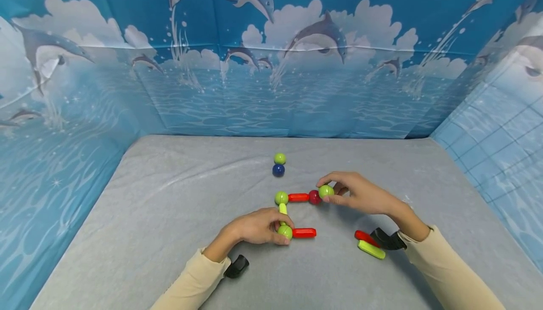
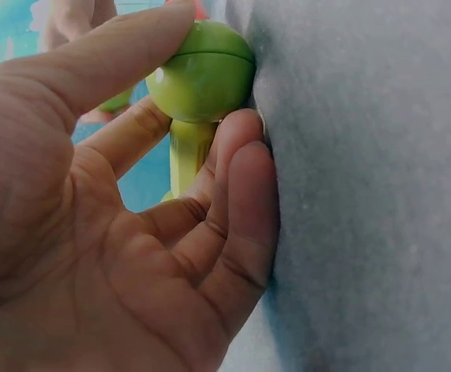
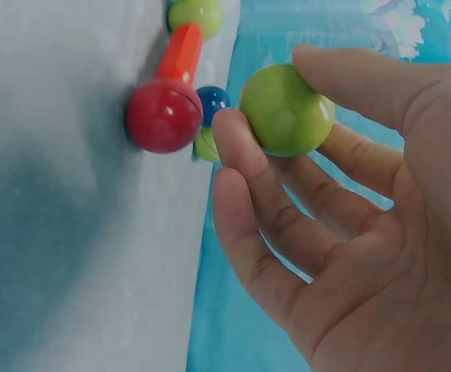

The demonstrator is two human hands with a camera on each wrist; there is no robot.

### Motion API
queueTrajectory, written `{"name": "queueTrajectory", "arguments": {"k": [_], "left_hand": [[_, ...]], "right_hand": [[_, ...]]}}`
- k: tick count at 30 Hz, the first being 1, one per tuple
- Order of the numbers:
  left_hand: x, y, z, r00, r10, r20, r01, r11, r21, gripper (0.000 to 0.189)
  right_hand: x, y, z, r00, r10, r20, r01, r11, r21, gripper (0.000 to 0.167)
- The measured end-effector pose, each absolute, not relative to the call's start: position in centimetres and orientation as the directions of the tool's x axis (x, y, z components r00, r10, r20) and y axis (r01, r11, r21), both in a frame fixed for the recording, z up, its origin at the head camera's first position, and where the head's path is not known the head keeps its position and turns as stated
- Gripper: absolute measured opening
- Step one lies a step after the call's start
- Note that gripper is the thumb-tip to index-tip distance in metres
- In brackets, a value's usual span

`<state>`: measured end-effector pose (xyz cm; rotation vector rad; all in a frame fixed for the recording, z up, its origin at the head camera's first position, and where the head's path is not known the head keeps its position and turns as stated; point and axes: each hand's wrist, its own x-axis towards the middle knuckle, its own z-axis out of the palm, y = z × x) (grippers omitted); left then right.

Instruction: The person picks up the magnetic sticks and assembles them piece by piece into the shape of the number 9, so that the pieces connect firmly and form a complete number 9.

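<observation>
My left hand (image 1: 259, 225) grips a green ball (image 1: 285, 232) at the near corner of a linked shape. From that ball a red stick (image 1: 304, 233) points right, and a yellow-green stick (image 1: 283, 210) runs away to a second green ball (image 1: 281, 198). Another red stick (image 1: 299, 197) joins this one to a dark red ball (image 1: 315, 197). My right hand (image 1: 360, 193) pinches a loose green ball (image 3: 286, 110) between thumb and fingers. In the right wrist view this ball is held above the cloth, apart from the red ball (image 3: 163, 116).
Farther back, a green ball (image 1: 279, 158) and a dark blue ball (image 1: 278, 170) sit together. Near my right wrist lie a spare red stick (image 1: 366, 238) and a yellow-green stick (image 1: 371, 249). A grey cloth (image 1: 169, 197) covers the table, with dolphin-print curtains (image 1: 237, 102) around it.
</observation>
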<state>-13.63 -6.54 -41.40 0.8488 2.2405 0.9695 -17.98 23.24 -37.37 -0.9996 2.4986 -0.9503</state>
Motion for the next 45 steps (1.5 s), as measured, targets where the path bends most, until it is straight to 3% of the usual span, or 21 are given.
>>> {"name": "queueTrajectory", "arguments": {"k": [6,18,45], "left_hand": [[-13.7,-6.6,-41.4,-0.646,0.728,-0.23,0.335,0.54,0.772,0.027],[-13.6,-6.6,-41.6,-0.653,0.72,-0.233,0.335,0.551,0.764,0.027],[-13.8,-6.5,-41.9,-0.657,0.718,-0.228,0.348,0.557,0.754,0.028]], "right_hand": [[-16.3,23.5,-38.0,-0.698,-0.714,-0.059,-0.52,0.561,-0.644,0.04],[-13.9,23.4,-39.5,-0.644,-0.758,-0.107,-0.52,0.535,-0.666,0.028],[-13.8,22.8,-40.7,-0.641,-0.759,-0.112,-0.509,0.53,-0.679,0.024]]}}
